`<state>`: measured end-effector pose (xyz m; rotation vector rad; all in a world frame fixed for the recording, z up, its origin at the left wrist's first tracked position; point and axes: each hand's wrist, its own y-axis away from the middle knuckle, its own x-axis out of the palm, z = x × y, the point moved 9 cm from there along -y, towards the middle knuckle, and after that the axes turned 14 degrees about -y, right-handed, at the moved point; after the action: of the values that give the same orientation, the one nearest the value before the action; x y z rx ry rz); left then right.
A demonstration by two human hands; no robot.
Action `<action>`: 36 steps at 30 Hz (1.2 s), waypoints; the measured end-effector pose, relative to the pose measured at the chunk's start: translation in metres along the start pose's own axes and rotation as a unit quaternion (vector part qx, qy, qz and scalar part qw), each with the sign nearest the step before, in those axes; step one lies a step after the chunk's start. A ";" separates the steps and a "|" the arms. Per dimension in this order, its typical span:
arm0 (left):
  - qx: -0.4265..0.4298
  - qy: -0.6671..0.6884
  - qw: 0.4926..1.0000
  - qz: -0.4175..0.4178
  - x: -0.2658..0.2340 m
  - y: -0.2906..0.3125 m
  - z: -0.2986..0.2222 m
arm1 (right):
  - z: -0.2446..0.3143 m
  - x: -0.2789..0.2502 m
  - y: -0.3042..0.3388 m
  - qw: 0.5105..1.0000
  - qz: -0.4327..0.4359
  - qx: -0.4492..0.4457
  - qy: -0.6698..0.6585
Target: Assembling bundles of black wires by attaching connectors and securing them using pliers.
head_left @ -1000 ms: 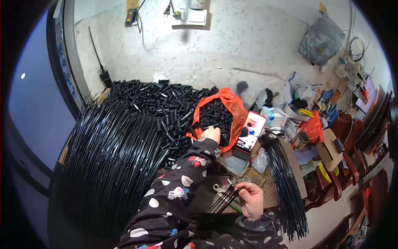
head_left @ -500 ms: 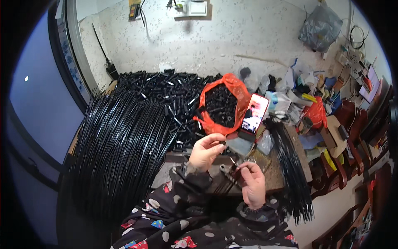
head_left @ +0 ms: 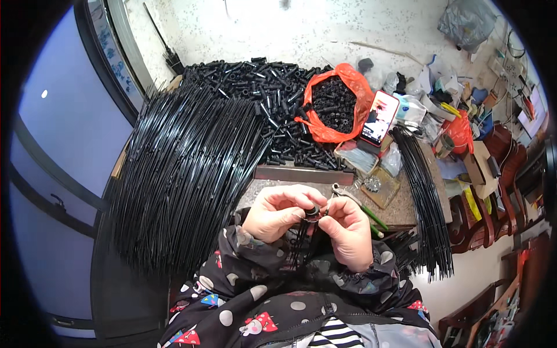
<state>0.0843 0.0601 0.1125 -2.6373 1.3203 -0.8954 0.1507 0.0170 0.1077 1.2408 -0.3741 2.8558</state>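
My left hand (head_left: 277, 212) is closed, thumb and fingers pinching a small black ring-shaped part (head_left: 313, 211) at the table's front edge. Several thin black rods (head_left: 298, 245) hang down from beneath that part toward my lap. Just to the right, my right hand (head_left: 350, 233) is closed in a pinch on a thin, slender piece (head_left: 326, 210) held against the ring's right side. Fingers cover part of both pieces, so how they join is hidden. Beyond my right fingers lie pliers with green handles (head_left: 372, 217), jaws toward the back.
A large sheaf of black rods (head_left: 185, 180) covers the left side. Behind a metal bar (head_left: 304, 174) are heaped black tubes (head_left: 243, 87). An orange bag (head_left: 355, 87) holds black parts, beside a propped phone (head_left: 380, 119). Another rod bundle (head_left: 426, 203) overhangs the right edge.
My hands, apart before, have come together at the ring-shaped part. Hanging rods now show under my left hand, and the pliers are plainly visible. The whole view has tilted downward.
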 end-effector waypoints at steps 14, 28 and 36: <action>0.138 -0.257 0.956 -0.005 0.005 -0.005 -0.023 | 0.007 0.007 0.000 0.992 0.084 0.055 0.072; 0.218 -0.445 0.855 -0.152 0.020 0.006 -0.029 | 0.029 -0.010 0.003 0.993 -0.001 -0.098 0.069; 0.144 -0.309 0.932 -0.121 0.008 0.002 -0.012 | 0.024 -0.012 0.002 0.996 0.001 -0.077 0.054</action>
<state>0.0803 0.0556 0.1261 -2.5475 0.6664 -0.1951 0.1757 0.0110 0.1145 1.0568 -0.5787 2.8173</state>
